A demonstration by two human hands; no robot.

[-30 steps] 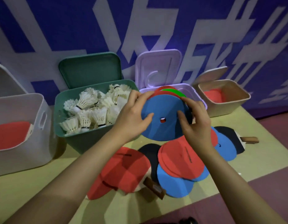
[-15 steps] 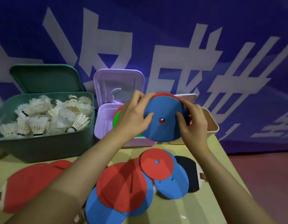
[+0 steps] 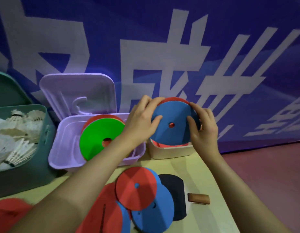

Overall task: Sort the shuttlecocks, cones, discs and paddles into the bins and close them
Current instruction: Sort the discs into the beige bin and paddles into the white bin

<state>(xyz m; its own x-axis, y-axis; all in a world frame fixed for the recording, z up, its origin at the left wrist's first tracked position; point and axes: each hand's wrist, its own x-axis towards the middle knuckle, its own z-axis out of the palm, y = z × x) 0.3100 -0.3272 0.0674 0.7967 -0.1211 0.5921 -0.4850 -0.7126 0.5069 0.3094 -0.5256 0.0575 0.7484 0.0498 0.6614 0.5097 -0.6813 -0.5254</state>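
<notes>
Above the open beige plastic bin (image 3: 169,151), a stack of thin flat discs, blue-faced (image 3: 172,123) with a red one showing at its top edge, is held upright between both hands. The left hand (image 3: 140,120) is curled round the stack's left rim and the right hand (image 3: 202,130) round its right rim, thumbs pressed on the blue face, presumably so that the pieces are kept squared together before being lowered. Each disc looks like matte foam with a small centre hole. Beside it, in the lilac plastic bin (image 3: 65,148) with its lid raised, a green disc (image 3: 100,137) is leaned against red ones. More red and blue discs (image 3: 146,195) and a black paddle with a wooden handle (image 3: 176,190) are left on the yellow tabletop (image 3: 204,174). White feathered shuttlecocks (image 3: 16,132) are piled in the green bin (image 3: 45,125).
</notes>
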